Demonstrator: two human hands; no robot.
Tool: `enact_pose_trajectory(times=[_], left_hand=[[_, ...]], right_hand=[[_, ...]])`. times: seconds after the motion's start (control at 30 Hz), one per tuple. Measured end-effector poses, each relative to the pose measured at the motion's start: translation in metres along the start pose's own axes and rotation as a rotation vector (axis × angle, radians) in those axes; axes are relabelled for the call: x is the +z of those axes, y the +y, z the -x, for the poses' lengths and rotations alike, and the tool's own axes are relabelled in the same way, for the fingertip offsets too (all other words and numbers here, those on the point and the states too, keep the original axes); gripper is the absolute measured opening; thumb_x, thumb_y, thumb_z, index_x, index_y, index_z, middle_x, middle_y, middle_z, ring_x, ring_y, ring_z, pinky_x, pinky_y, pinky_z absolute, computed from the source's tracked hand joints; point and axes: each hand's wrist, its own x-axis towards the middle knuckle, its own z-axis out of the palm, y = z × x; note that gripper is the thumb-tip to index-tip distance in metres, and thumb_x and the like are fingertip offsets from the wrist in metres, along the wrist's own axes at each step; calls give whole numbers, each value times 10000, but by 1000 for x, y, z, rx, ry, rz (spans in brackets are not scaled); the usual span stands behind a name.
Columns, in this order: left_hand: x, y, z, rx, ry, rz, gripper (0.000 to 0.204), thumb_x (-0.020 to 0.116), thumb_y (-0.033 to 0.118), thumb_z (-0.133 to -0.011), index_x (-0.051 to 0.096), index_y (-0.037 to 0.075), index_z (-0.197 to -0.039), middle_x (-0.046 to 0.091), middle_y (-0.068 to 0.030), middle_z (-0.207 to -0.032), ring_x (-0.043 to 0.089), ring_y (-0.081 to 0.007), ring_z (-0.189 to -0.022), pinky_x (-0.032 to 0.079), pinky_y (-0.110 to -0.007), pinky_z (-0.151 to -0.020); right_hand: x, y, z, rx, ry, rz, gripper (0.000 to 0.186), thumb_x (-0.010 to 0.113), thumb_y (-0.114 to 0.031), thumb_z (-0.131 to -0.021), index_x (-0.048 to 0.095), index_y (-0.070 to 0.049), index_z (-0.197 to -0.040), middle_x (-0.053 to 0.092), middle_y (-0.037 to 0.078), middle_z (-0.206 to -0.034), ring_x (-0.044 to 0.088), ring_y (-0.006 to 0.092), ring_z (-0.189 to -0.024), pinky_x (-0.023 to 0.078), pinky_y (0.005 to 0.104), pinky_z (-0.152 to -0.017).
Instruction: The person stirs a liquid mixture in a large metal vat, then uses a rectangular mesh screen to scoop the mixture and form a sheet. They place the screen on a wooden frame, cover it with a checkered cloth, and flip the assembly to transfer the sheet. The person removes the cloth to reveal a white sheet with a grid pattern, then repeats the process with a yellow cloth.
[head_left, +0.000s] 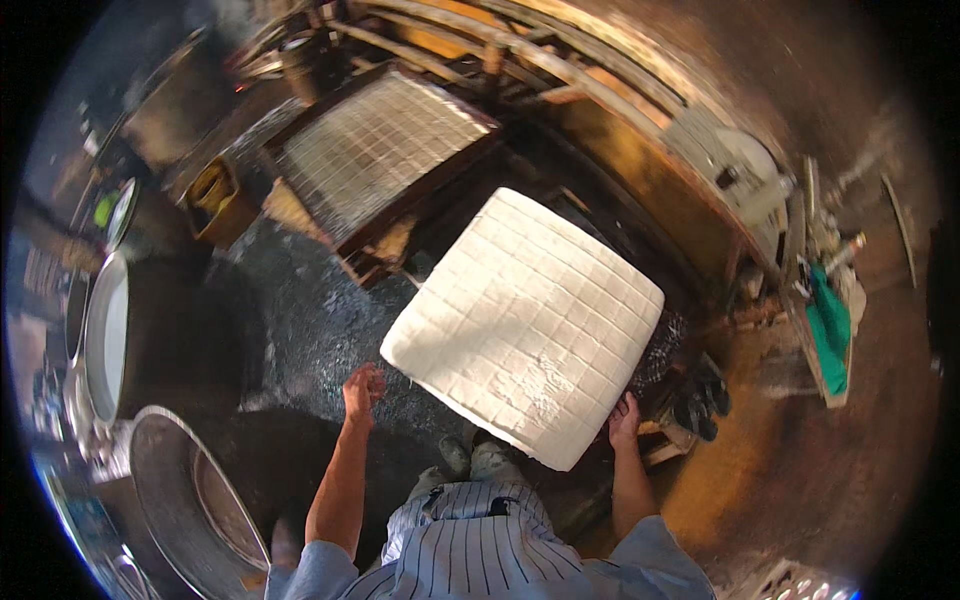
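A large white square slab [520, 310], scored into a grid and resembling tofu, lies slightly tilted in front of me, with what supports it mostly hidden. My left hand [362, 395] hangs just off its near left corner, fingers loosely curved and apart, holding nothing. My right hand [625, 415] is at the slab's lower right edge with fingers loosely open; I cannot tell whether they touch it. Beyond the slab, a wooden-framed tray [375, 140] holds another pale gridded sheet.
Large metal tubs [145, 470] and a vat of pale liquid [105, 330] line the left. A yellow crate [210, 200] stands on the wet floor [300, 330]. Wooden railings [540, 55] run behind, a green cloth [830, 330] lies right, and dark footwear [700, 405] sits beside the slab.
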Motion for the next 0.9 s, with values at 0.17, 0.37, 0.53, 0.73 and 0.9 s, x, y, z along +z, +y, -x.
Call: enact_pose_trajectory(times=[0.17, 0.37, 0.53, 0.73, 0.9], left_hand=[[93, 62, -83, 105, -76, -264, 490, 612, 391, -904, 582, 50, -1255, 663, -61, -1077, 616, -166, -991, 463, -350, -836], [190, 94, -174, 180, -374, -529, 593, 672, 254, -898, 467, -73, -1347, 624, -104, -1180, 585, -175, -1041, 447, -282, -905], [228, 86, -215, 62, -521, -646, 619, 739, 322, -856, 525, -39, -1312, 658, -80, -1138, 587, -157, -1053, 437, -282, -924], [258, 108, -201, 5, -637, -779, 539, 770, 366, -821, 631, 23, -1214, 677, -70, -1123, 596, -158, -1053, 436, -303, -935], [264, 98, -207, 8, -602, -856, 593, 817, 395, -768, 638, 30, -1200, 678, -65, -1131, 612, -170, -1044, 451, -324, -937]], right_hand=[[31, -15, 15, 71, 21, -67, 526, 587, -398, -927, 528, -21, -1289, 612, 126, -1218, 555, 289, -1129, 432, 441, -988], [42, -26, 7, 122, -46, -84, 493, 613, -329, -917, 538, 8, -1269, 613, 126, -1218, 574, 262, -1122, 428, 414, -1002], [41, -26, -14, 104, -8, -23, 436, 620, -235, -914, 540, 20, -1258, 616, 129, -1205, 586, 251, -1090, 438, 392, -985], [40, -29, -19, 74, -12, -2, 443, 643, -251, -902, 547, 2, -1253, 627, 121, -1192, 601, 266, -1064, 460, 407, -970], [53, -37, -16, 45, 12, 32, 424, 641, -216, -903, 546, 12, -1247, 634, 114, -1163, 603, 247, -1049, 467, 399, -952]])
